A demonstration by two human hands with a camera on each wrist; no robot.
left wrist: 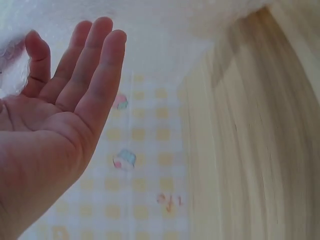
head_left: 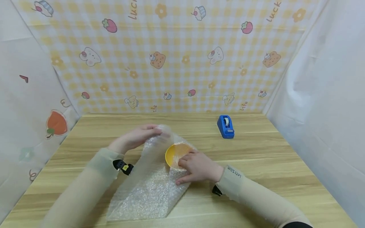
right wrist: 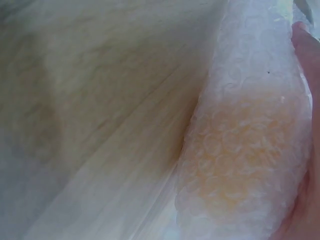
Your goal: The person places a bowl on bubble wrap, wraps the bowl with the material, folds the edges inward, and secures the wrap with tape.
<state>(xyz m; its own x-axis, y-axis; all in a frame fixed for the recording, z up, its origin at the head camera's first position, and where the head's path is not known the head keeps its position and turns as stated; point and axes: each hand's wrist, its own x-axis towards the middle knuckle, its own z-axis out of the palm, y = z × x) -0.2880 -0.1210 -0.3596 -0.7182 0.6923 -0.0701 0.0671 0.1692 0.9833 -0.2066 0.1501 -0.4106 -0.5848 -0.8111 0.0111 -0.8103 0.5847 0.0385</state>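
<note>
A sheet of clear bubble wrap lies slantwise across the front middle of the table. On it rests a round-edged yellow bowl or cup, its right part covered by a folded-over flap of the wrap. My left hand pinches the far top edge of the sheet; in the left wrist view its other fingers stretch out straight. My right hand holds the flap over the yellow piece, fingers bent on it and thumb lower down. The right wrist view shows the yellow blurred through the bubble wrap beside that hand.
A blue tape dispenser with a roll of tape stands at the back right of the wooden table. Behind the table hangs a yellow checked cloth, with white cloth walls at both sides.
</note>
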